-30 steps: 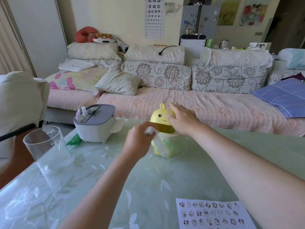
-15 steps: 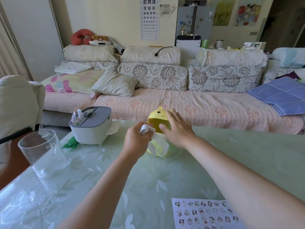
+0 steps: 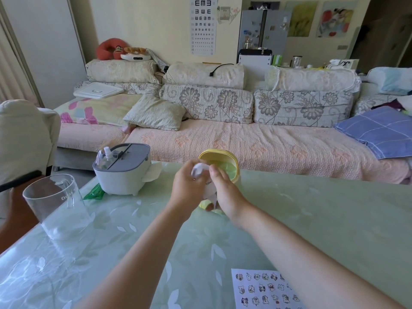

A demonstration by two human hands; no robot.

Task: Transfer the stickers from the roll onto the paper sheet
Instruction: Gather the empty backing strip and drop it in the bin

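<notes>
My left hand (image 3: 188, 190) pinches a crumpled white paper strip (image 3: 199, 170) over the open yellow plastic bin (image 3: 219, 151), which is green inside. My right hand (image 3: 225, 190) curls beside the strip, and the blur hides whether it grips. The white paper sheet (image 3: 263, 291), covered in cartoon stickers, lies nearest me. A clear spray bottle (image 3: 107, 152) stands in the grey-lidded white box (image 3: 124, 177).
</notes>
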